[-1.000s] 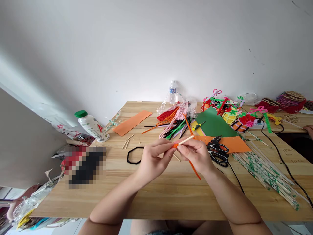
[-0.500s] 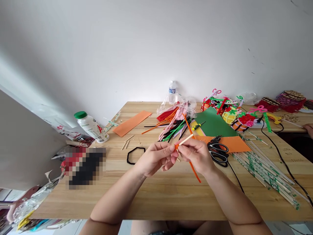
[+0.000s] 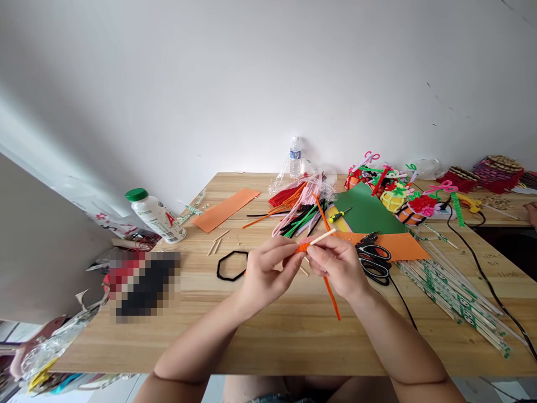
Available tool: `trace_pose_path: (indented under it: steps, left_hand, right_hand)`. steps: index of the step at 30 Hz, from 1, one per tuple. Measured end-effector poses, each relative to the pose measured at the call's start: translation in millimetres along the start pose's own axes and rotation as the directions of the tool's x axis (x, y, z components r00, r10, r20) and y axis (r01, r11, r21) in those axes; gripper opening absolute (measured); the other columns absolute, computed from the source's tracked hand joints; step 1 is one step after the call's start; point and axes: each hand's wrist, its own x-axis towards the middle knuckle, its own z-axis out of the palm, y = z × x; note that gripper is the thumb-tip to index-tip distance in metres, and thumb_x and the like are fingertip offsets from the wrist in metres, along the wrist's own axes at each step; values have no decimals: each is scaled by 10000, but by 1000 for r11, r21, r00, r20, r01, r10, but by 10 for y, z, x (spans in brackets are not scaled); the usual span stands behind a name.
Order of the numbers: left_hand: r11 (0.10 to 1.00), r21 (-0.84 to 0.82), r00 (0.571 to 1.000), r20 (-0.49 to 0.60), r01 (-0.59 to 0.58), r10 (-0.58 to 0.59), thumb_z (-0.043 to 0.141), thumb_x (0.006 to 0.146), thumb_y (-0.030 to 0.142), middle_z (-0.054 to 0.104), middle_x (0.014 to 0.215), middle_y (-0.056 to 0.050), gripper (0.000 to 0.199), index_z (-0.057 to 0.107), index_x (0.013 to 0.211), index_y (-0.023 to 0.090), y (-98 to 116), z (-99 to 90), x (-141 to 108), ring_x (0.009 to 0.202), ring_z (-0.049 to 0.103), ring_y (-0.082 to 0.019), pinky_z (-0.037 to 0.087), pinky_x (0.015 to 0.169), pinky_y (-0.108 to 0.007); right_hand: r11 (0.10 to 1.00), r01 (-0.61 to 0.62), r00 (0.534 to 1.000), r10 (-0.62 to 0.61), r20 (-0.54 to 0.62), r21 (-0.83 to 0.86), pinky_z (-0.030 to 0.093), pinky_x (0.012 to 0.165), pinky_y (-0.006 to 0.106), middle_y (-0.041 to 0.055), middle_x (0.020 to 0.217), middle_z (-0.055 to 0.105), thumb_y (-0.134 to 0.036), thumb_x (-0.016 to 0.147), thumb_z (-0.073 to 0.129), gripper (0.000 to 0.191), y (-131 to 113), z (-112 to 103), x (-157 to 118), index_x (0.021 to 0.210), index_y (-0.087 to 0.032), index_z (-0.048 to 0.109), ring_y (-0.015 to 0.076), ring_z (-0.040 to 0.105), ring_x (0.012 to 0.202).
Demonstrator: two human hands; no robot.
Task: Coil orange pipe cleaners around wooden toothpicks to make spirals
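Observation:
Over the middle of the table, a pale wooden stick (image 3: 324, 237) slants between my two hands. An orange pipe cleaner (image 3: 333, 302) is wound round the stick's lower left part, and its loose end hangs below my right hand. My left hand (image 3: 271, 271) is closed, pinching the wrapped end of the stick. My right hand (image 3: 338, 266) is also closed, its thumb and fingers on the stick and the pipe cleaner beside the coil. Just left of my left hand lies a black pipe-cleaner ring (image 3: 231, 266). Short cut sticks (image 3: 216, 246) lie beyond it.
Scissors (image 3: 375, 263) and wrapped chopsticks (image 3: 459, 310) lie to the right, with a black cable (image 3: 482, 271). Behind are pipe cleaners (image 3: 300, 207), green paper (image 3: 369, 210) and decorated crafts (image 3: 415, 208). A white bottle (image 3: 155, 215) stands left. Another person's hand (image 3: 531, 212) shows far right.
My left hand has turned and shifted its grip on the wrapped end. More orange coil shows on the stick, and the pipe cleaner's hanging end has swung slightly left.

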Motion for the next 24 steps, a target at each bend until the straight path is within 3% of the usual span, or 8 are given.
trace_pose_path:
  steps: [4, 7, 9, 11, 14, 18, 22, 24]
  left_hand:
    - [662, -460, 803, 403, 592, -438, 628, 826, 495, 623, 654, -46, 388, 640, 767, 112, 7, -86, 53, 475, 521, -94, 393, 415, -215]
    - [479, -511, 700, 490, 714, -520, 702, 761, 488, 609, 619, -34, 393, 629, 704, 106, -8, -96, 75, 421, 476, -74, 337, 373, -199]
    - [547, -496, 738, 425, 674, -525, 715, 764, 436, 603, 603, -25, 347, 632, 684, 109, -16, -78, 74, 416, 458, -66, 348, 377, -199]
    - [744, -419, 854, 261, 520, -450, 701, 791, 365, 614, 621, -28, 272, 644, 693, 118, -19, -50, 60, 451, 488, -75, 397, 412, -208]
    - [993, -88, 996, -33, 85, -88, 673, 815, 241, 672, 720, -53, 99, 678, 777, 149, -29, 0, 19, 601, 606, -121, 488, 526, -225]
    - [947, 234, 961, -114, -220, 252, 637, 826, 144, 714, 833, -65, 76, 690, 861, 185, -45, 37, -24, 729, 662, -138, 529, 647, -232]
    - [984, -116, 991, 6, 135, -135, 654, 838, 297, 676, 742, -60, 156, 665, 868, 144, -21, -15, 11, 636, 616, -129, 504, 582, -235]
    - [803, -379, 886, 256, 460, -387, 611, 848, 465, 647, 687, -61, 352, 653, 853, 116, -12, -54, 47, 543, 576, -119, 462, 489, -230]
  right_hand:
    - [997, 40, 998, -37, 42, -68, 287, 409, 193, -9, 603, 572, -320, 807, 699, 193, -47, 5, -3, 913, -165, 742, 50, 390, 447]
    - [992, 42, 997, -34, 70, -118, 312, 415, 202, 10, 625, 607, -339, 794, 704, 225, -70, 23, -2, 908, -148, 739, 61, 422, 456]
    - [991, 27, 999, -22, 44, -132, 314, 412, 204, -4, 592, 581, -348, 778, 715, 238, -68, 33, 2, 893, -140, 737, 62, 417, 450]
    - [992, -1, 1000, 0, -7, -123, 300, 401, 199, -25, 559, 544, -346, 759, 732, 236, -55, 42, 10, 870, -138, 735, 57, 397, 439]
    - [997, -55, 997, 52, -58, -45, 264, 382, 194, -40, 543, 515, -346, 739, 749, 238, -33, 51, 27, 852, -137, 730, 44, 355, 415]
    - [995, -93, 994, 95, -54, 46, 245, 379, 190, -57, 511, 469, -332, 728, 760, 226, -20, 40, 39, 849, -144, 729, 40, 332, 407]
    - [999, -40, 999, 41, -30, 24, 247, 379, 191, -34, 557, 525, -341, 750, 744, 206, -22, 9, 18, 841, -156, 732, 36, 336, 408]
    - [999, 1, 1000, -2, -31, -40, 262, 382, 198, -17, 579, 568, -359, 765, 731, 222, -34, 4, 1, 866, -161, 730, 43, 355, 412]
